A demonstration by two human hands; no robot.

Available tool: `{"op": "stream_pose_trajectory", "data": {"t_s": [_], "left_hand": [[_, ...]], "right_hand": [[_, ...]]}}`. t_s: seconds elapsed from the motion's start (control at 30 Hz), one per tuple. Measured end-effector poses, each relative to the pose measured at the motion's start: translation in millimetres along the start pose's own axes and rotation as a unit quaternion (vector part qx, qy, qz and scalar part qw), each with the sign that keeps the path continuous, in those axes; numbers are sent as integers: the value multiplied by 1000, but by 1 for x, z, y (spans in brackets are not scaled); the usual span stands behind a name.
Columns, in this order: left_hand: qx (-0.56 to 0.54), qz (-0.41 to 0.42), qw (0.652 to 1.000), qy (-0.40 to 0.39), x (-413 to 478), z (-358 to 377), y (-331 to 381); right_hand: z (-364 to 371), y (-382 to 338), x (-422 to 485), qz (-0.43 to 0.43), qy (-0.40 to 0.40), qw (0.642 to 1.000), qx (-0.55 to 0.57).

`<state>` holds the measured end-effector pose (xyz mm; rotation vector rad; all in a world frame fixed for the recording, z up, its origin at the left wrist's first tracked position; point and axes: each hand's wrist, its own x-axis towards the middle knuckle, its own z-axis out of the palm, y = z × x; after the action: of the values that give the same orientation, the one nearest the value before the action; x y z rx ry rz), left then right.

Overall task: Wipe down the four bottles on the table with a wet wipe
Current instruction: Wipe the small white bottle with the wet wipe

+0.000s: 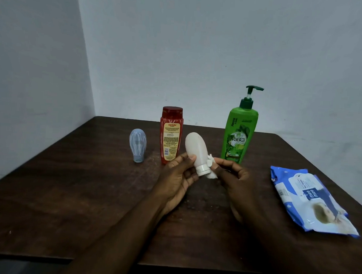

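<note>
My left hand [179,174] grips a small white bottle [196,150] near its cap, holding it cap-down above the table's middle. My right hand [231,174] pinches a crumpled white wet wipe [211,174] against the bottle's cap and lower side. A tall green pump bottle [239,135] stands behind my right hand. A red bottle [170,134] with a dark red cap stands upright behind my left hand. A small translucent blue-grey bottle [137,144] stands on its cap further left.
A blue and white pack of wet wipes [311,200] lies flat on the right of the dark wooden table [68,193]. Pale walls meet in a corner behind the table's far left edge.
</note>
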<state>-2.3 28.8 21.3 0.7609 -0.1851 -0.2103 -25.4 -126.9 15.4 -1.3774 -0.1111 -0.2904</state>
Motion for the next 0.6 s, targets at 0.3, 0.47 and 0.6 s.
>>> {"op": "stream_pose_trajectory", "data": {"t_s": [0.3,0.47,0.6], "left_hand": [[6,-6,1000,13,-3,1,4],[32,-5,999,15,-6,3,6],[29,-13,999,30,-5,3,6]], "right_hand": [[0,-10,-12,-244,49,920,-302],[8,-15,-22,-383,14,843,-378],[10,-12,-25,-426,-11,809,-406]]}}
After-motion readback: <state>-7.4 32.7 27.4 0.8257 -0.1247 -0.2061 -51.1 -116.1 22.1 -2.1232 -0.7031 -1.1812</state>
